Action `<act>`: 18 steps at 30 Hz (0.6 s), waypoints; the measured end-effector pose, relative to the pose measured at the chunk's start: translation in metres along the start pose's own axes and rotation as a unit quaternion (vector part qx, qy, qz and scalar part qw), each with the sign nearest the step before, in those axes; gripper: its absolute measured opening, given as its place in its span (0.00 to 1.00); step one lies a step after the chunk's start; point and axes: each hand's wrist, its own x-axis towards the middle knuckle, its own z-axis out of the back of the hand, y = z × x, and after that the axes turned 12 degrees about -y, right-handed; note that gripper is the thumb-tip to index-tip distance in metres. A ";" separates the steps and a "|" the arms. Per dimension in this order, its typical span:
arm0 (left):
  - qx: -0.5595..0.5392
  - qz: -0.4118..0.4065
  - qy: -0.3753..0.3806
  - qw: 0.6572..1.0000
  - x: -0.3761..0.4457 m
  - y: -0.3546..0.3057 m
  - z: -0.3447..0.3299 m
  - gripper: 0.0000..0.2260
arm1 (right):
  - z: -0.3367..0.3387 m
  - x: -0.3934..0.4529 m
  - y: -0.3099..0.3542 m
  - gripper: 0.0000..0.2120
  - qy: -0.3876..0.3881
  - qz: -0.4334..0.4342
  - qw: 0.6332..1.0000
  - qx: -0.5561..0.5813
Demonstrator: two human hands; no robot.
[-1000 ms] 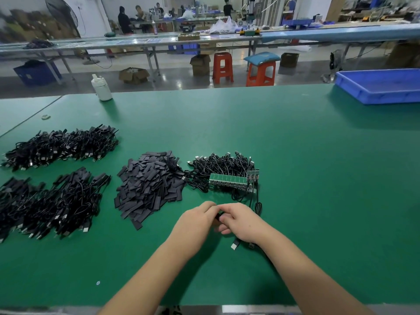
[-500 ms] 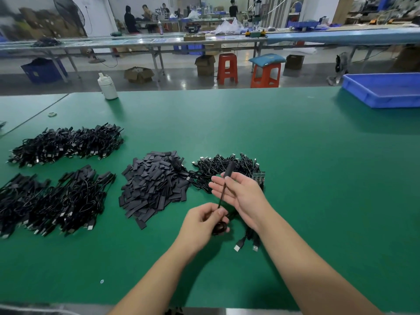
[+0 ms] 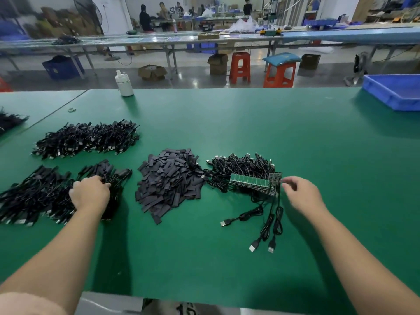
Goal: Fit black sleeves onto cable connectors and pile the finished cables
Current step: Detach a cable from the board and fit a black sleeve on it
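Note:
A heap of flat black sleeves (image 3: 168, 183) lies at the middle of the green table (image 3: 250, 123). To its right is a tangle of black cables (image 3: 241, 167) with a strip of green circuit boards (image 3: 250, 181) on it; three cables (image 3: 270, 223) trail toward me with bare USB plugs. At the left lies a pile of sleeved cables (image 3: 38, 196). My left hand (image 3: 89, 193) rests on that pile, fingers curled over a cable at its right end. My right hand (image 3: 300, 193) hovers beside the boards' right end, fingers loosely curled, holding nothing.
A second cable pile (image 3: 88, 139) lies behind the left one. A white bottle (image 3: 123, 84) stands at the table's far edge and a blue tray (image 3: 395, 94) at the far right. Beyond are stools, benches and people.
Both hands held one cable in front of me. Now my left hand has carried it left onto the sleeved pile, and my right hand has moved right to the boards.

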 end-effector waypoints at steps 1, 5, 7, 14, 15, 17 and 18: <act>0.007 -0.004 -0.005 1.000 0.001 0.001 -0.004 0.14 | -0.002 -0.001 0.000 0.12 -0.004 -0.008 1.000 0.020; -0.107 -0.058 -0.096 0.988 -0.014 -0.032 0.000 0.13 | -0.006 -0.002 0.005 0.11 -0.003 -0.040 0.994 0.098; -0.184 -0.108 -0.095 0.972 -0.034 -0.069 0.014 0.12 | -0.007 -0.003 0.009 0.13 0.000 -0.052 0.991 0.127; -0.446 -0.318 0.145 0.824 -0.163 -0.211 0.086 0.15 | -0.002 -0.011 0.018 0.09 -0.015 -0.011 0.987 0.160; -0.470 -0.303 0.192 0.807 -0.179 -0.225 0.093 0.17 | -0.001 -0.013 0.019 0.06 -0.011 0.003 0.986 0.169; -0.505 -0.262 0.229 0.790 -0.203 -0.247 0.101 0.15 | 0.003 -0.017 0.020 0.01 -0.005 0.032 0.983 0.180; -0.510 -0.251 0.221 0.793 -0.210 -0.254 0.104 0.12 | 0.004 -0.019 0.020 0.01 -0.003 0.042 0.982 0.184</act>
